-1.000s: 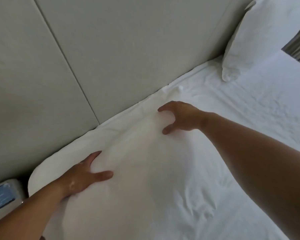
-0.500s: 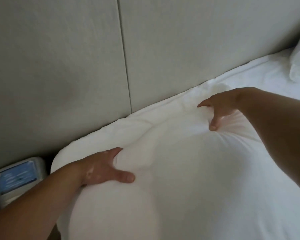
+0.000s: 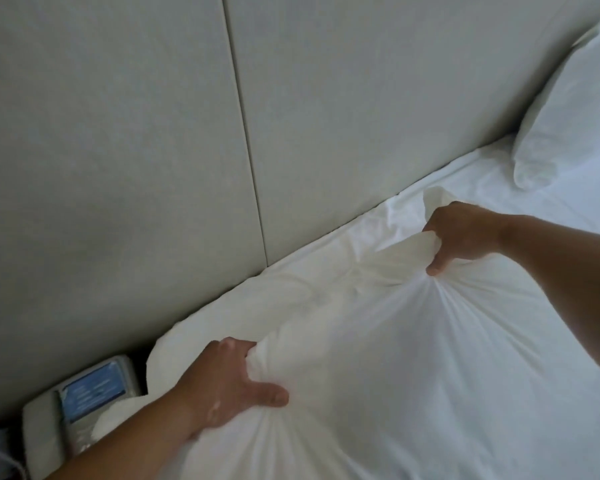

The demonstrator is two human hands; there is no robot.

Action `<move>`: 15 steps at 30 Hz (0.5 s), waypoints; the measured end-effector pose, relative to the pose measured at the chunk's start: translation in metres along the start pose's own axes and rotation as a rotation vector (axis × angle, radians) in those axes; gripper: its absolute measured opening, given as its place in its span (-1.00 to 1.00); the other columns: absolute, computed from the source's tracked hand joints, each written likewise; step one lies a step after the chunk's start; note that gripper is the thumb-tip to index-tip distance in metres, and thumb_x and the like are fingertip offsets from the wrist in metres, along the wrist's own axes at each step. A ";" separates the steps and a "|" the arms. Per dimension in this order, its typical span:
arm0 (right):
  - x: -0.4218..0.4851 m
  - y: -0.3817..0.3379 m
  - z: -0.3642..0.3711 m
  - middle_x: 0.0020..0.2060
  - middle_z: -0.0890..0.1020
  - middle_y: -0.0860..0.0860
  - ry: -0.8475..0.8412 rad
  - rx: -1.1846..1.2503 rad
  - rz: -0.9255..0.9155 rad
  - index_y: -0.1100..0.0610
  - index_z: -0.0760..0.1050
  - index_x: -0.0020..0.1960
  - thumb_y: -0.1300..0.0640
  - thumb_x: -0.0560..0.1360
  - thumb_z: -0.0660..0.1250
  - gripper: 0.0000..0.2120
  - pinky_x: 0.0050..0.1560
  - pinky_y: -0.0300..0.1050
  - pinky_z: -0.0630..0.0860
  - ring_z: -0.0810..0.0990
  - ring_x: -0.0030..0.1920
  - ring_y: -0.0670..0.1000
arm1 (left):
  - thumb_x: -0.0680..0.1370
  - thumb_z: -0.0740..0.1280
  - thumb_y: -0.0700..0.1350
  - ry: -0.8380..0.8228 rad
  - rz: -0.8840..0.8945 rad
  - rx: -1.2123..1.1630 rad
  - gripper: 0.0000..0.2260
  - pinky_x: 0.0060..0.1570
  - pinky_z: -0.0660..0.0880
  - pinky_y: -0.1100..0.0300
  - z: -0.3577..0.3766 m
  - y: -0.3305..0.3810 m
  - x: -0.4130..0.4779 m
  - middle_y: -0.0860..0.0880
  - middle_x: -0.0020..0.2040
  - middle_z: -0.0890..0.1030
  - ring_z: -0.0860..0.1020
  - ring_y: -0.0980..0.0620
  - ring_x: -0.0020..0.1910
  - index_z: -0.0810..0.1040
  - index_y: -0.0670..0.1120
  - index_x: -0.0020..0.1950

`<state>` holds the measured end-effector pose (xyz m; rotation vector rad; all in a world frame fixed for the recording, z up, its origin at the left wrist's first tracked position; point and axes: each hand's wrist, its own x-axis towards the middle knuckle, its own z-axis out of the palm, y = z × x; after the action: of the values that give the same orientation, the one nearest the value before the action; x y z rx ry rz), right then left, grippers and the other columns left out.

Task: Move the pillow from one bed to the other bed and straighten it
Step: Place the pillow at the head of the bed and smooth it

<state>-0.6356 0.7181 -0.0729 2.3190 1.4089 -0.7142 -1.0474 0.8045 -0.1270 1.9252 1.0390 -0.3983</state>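
A plump white pillow [image 3: 378, 341] lies on the bed [image 3: 551, 209] against the headboard [image 3: 326, 116]. The left hand [image 3: 222, 386] and right hand [image 3: 465, 237] each clench a fistful of its cover at opposite ends, creases fanning from both fists. It looks soft, light and yielding, best gripped by its corners.

Two bare forearms seen, no sleeves in frame. Left hand [image 3: 229, 386]: no ring, watch or glove noted; thumb and knuckles visible, fingertips hidden in fabric. Right hand [image 3: 461, 237]: likewise bare, no jewellery or wristband seen; thumb visible, fingers hidden. Nails too blurred to be assessed. Rest of body out of frame.
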 end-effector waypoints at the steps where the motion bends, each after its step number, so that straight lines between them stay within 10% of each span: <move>1: -0.008 0.001 -0.007 -0.27 0.69 -0.12 0.014 0.018 -0.004 -0.09 0.68 -0.16 -0.26 0.10 0.62 -0.60 0.01 0.04 0.60 0.60 -0.11 -0.02 | 0.04 0.57 0.41 0.025 0.008 0.022 -0.41 -0.12 0.62 0.18 -0.006 0.005 -0.008 0.15 -0.26 0.75 0.69 0.18 -0.17 0.74 0.04 -0.12; 10: -0.039 -0.015 -0.071 -0.18 0.70 -0.05 0.247 0.078 -0.020 -0.01 0.70 -0.07 -0.19 0.19 0.66 -0.58 -0.02 -0.04 0.54 0.60 -0.04 0.08 | 0.19 0.61 0.34 0.220 0.076 0.356 -0.57 -0.32 0.36 0.31 -0.106 0.056 -0.031 0.13 -0.26 0.57 0.57 0.04 -0.18 0.49 0.12 -0.29; 15: -0.038 -0.028 -0.098 -0.15 0.68 0.02 0.360 0.102 0.005 0.06 0.71 -0.01 -0.19 0.23 0.66 -0.54 -0.08 -0.08 0.45 0.55 -0.02 0.12 | 0.23 0.59 0.35 0.321 0.108 0.486 -0.52 -0.18 0.41 0.16 -0.156 0.070 -0.032 -0.04 -0.09 0.74 0.69 -0.09 -0.04 0.69 0.03 -0.07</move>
<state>-0.6509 0.7544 0.0288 2.6285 1.5419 -0.3856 -1.0300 0.8984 0.0179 2.5318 1.1043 -0.3035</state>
